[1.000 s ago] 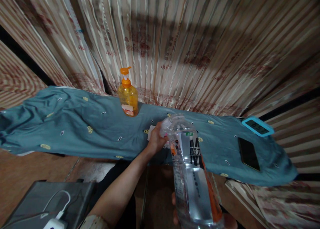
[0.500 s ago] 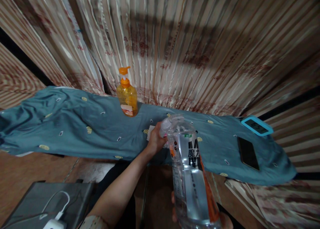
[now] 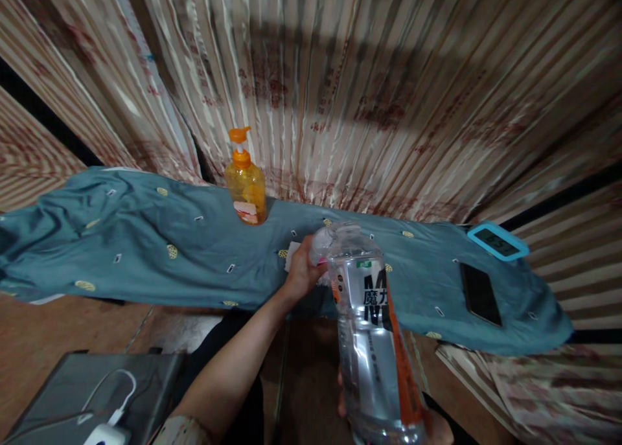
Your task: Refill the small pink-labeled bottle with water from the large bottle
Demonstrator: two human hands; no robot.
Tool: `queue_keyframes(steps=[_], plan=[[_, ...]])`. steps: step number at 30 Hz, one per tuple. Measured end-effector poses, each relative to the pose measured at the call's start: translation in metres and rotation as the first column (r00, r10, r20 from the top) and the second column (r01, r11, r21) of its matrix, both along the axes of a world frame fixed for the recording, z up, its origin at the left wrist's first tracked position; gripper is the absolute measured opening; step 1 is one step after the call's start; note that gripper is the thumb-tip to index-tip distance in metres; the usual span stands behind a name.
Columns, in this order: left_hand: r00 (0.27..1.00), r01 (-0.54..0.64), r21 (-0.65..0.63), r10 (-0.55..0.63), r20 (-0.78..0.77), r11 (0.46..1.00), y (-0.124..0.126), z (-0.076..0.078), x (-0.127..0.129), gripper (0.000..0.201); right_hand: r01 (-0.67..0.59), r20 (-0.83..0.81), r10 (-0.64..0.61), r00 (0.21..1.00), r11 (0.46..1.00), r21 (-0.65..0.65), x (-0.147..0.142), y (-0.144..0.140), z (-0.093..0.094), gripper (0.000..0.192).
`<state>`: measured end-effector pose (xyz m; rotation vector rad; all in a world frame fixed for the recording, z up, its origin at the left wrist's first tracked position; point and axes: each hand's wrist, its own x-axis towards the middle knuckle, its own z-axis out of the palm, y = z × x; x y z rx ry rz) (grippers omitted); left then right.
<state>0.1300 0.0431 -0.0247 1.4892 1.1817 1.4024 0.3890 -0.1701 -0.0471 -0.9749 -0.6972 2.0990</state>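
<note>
- Head view: the right hand [image 3: 440, 427], low at the near edge and mostly hidden, wraps its grip around the base of a clear plastic bottle [image 3: 372, 335], which tilts with its neck pointing away toward the desk [image 3: 146, 251].
- The left hand [image 3: 302, 270] reaches forward at the bottle's mouth, its grip closed on a whitish cap-like piece [image 3: 321, 245]; blur hides whether that piece is on the neck or off it.
- The bottle hangs above the near edge of the desk, centre-right in the scene, and shows a dark printed label and an orange strip.
- A teal patterned cloth covers the desk.
- An orange pump dispenser [image 3: 245, 184] stands upright at the far side, left of the hands.
- To the right lie a dark phone [image 3: 480, 294] and, farther off, a blue-framed device [image 3: 497, 240], apart from each other.
- At near left a white charger [image 3: 103, 434] with its cable rests on a grey surface.
</note>
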Motion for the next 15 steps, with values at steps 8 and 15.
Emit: queue_keyframes(steps=[8, 15], plan=[[1.000, 0.012, 0.012, -0.012, -0.002, 1.000, 0.002, -0.008, 0.001, 0.043, 0.235, 0.158, -0.240, 0.958, 0.971, 0.054, -0.020, -0.011, 0.003, 0.064], [0.999, -0.005, -0.034, 0.007, 0.045, 0.999, 0.001, 0.000, 0.002, 0.044, 0.228, 0.118, -0.233, 0.965, 0.972, 0.050, -0.031, -0.007, 0.009, 0.070]])
